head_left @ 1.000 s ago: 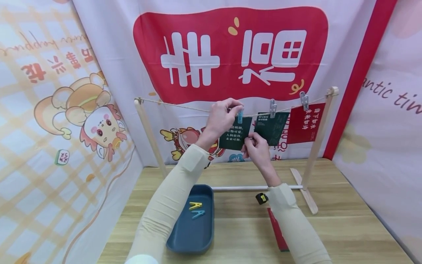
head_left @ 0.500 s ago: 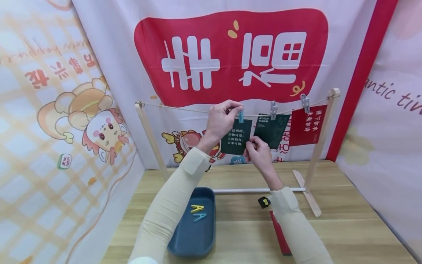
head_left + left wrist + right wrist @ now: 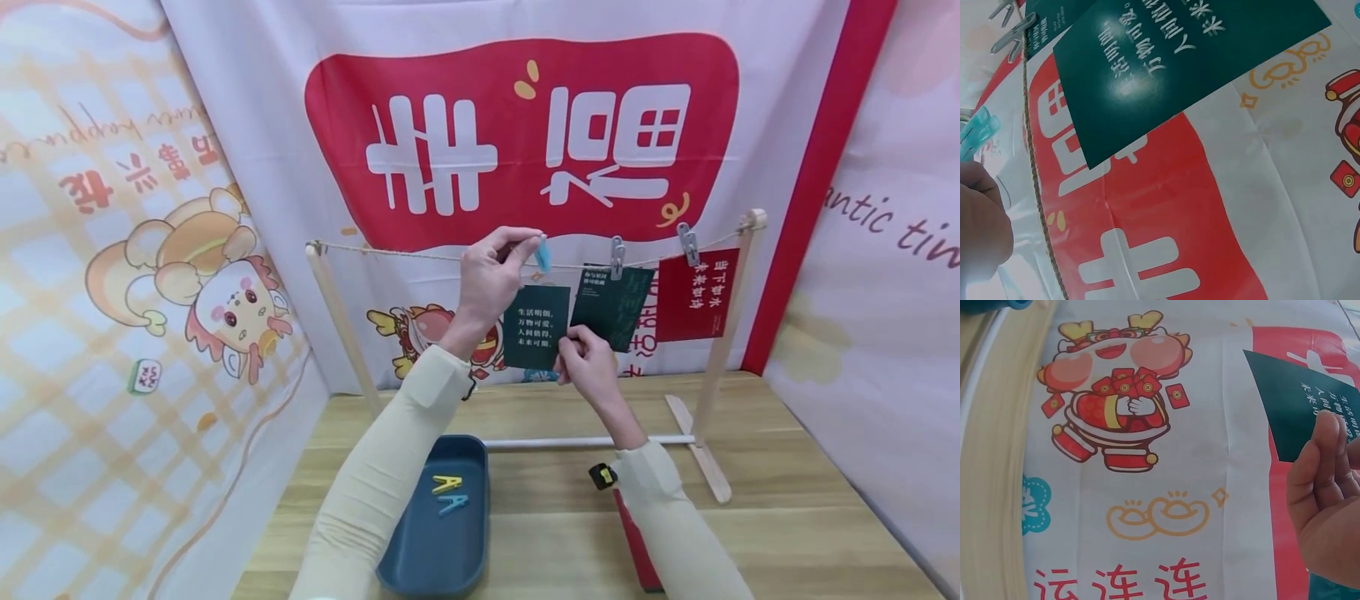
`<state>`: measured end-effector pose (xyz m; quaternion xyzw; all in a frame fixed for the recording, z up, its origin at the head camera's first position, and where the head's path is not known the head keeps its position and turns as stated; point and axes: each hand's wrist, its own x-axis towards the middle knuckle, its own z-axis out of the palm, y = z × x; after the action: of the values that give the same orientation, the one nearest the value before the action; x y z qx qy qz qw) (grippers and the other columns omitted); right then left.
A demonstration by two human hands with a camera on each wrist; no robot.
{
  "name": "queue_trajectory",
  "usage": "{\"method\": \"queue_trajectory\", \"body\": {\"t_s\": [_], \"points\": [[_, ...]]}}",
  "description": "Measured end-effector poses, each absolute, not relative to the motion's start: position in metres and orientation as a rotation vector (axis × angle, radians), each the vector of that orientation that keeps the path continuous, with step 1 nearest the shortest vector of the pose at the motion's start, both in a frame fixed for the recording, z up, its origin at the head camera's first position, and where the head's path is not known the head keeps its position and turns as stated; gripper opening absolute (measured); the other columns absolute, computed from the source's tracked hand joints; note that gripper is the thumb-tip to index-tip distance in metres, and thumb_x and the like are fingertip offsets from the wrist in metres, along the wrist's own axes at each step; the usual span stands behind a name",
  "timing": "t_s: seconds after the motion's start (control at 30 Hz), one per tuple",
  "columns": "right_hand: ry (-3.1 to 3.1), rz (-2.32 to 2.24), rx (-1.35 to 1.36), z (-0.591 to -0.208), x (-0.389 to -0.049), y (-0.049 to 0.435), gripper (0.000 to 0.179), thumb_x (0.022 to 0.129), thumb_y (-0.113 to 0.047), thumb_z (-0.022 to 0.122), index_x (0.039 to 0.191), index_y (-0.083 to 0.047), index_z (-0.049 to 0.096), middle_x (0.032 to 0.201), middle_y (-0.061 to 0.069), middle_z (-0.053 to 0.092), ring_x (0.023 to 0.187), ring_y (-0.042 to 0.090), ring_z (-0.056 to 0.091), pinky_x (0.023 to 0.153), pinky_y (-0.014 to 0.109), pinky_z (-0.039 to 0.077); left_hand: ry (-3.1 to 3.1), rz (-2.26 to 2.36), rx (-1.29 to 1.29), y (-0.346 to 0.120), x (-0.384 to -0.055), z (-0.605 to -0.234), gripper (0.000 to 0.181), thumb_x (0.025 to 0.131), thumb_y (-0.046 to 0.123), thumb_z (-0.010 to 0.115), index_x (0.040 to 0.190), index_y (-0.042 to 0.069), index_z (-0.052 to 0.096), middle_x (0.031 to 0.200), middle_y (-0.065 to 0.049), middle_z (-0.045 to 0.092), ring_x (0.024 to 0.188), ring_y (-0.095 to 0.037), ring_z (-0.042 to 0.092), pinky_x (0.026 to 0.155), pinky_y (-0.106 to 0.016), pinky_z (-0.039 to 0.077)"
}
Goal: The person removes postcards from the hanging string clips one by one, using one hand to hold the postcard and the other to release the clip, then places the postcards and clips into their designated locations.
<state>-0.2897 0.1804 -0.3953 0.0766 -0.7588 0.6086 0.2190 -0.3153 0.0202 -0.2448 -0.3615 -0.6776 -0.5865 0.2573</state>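
In the head view, my left hand [image 3: 489, 273] pinches a light blue clothespin [image 3: 543, 254] just at the string [image 3: 435, 255]. My right hand [image 3: 588, 357] pinches the lower right corner of a dark green card [image 3: 536, 323] with white writing. The card's top edge is a little below the string, apart from it and from the clothespin. The left wrist view shows the same gap between card [image 3: 1147, 81] and string [image 3: 1036, 181]. To the right, a second green card [image 3: 611, 307] hangs from a grey clothespin [image 3: 617, 258].
A red card [image 3: 692, 300] hangs by another grey clothespin [image 3: 687, 244] near the right wooden post [image 3: 723, 333]. On the table [image 3: 555, 517], a blue tray [image 3: 442, 550] holds a yellow clothespin [image 3: 447, 483] and a blue clothespin [image 3: 453, 503]. A red card [image 3: 637, 542] lies beneath my right sleeve.
The green card in my right hand has dropped away from the string and the clothespin. The clothespin has come slightly up and left and tilted. The head view has shifted a little.
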Motion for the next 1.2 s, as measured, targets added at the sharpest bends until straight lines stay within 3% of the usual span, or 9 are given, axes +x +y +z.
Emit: {"method": "queue_trajectory", "body": {"t_s": [0.1,0.27,0.53,0.73,0.87,1.03,1.2], "points": [[-2.102,1.703,0.214,-0.396,-0.286,0.181,0.023,0.101,-0.024,0.053,0.103,-0.002,0.06,0.064,0.016,0.062,0.046,0.02,0.06,0.05,0.031,0.056,-1.861,-1.623,-1.001,0.017,-0.31,-0.243,0.03,0.091,0.026,0.069,0.119,0.013,0.068,0.104,-0.005,0.074,0.072,-0.02,0.069,0.068,-0.025,0.057],[-2.099,1.741,0.248,-0.399,-0.28,0.181,0.034,0.102,-0.031,0.053,0.099,0.002,0.06,0.063,0.02,0.061,0.047,0.026,0.06,0.049,0.034,0.056,-1.88,-1.622,-1.071,0.009,-0.302,-0.247,0.038,0.091,0.022,0.07,0.126,0.01,0.063,0.11,-0.009,0.073,0.089,-0.015,0.074,0.081,-0.03,0.059],[-2.124,1.746,0.252,-0.403,-0.272,0.184,0.036,0.101,-0.035,0.054,0.093,0.001,0.057,0.054,0.006,0.054,0.044,0.016,0.055,0.048,0.035,0.056,-1.795,-1.611,-1.188,-0.008,-0.299,-0.257,0.044,0.092,0.019,0.069,0.133,0.009,0.058,0.112,-0.012,0.072,0.094,-0.017,0.074,0.084,-0.033,0.059],[-2.197,1.759,0.209,-0.411,-0.261,0.195,0.042,0.1,-0.043,0.053,0.094,-0.001,0.054,0.058,0.011,0.051,0.047,0.021,0.056,0.051,0.035,0.057,-1.845,-1.627,-1.206,-0.024,-0.296,-0.265,0.047,0.092,0.018,0.069,0.135,0.006,0.055,0.114,-0.012,0.07,0.097,-0.018,0.073,0.085,-0.032,0.058],[-2.233,1.802,0.156,-0.416,-0.254,0.204,0.044,0.1,-0.044,0.052,0.094,0.0,0.052,0.058,0.011,0.051,0.048,0.023,0.057,0.053,0.034,0.057,-1.888,-1.638,-1.184,-0.036,-0.295,-0.271,0.048,0.093,0.014,0.068,0.138,0.01,0.055,0.12,-0.013,0.069,0.104,-0.02,0.072,0.088,-0.03,0.057],[-2.268,1.883,0.11,-0.427,-0.248,0.21,0.047,0.1,-0.048,0.048,0.096,-0.001,0.051,0.057,0.008,0.052,0.049,0.025,0.058,0.055,0.033,0.056,-1.912,-1.653,-1.168,-0.044,-0.296,-0.277,0.044,0.092,0.014,0.068,0.135,0.012,0.058,0.128,-0.008,0.066,0.113,-0.017,0.068,0.091,-0.03,0.055],[-2.279,1.983,0.087,-0.443,-0.246,0.215,0.051,0.099,-0.053,0.046,0.098,-0.003,0.052,0.055,0.003,0.051,0.05,0.024,0.058,0.056,0.035,0.055,-1.934,-1.598,-1.192,-0.051,-0.295,-0.283,0.04,0.091,0.015,0.071,0.129,0.01,0.06,0.124,-0.008,0.068,0.104,-0.016,0.072,0.088,-0.032,0.057]]}}
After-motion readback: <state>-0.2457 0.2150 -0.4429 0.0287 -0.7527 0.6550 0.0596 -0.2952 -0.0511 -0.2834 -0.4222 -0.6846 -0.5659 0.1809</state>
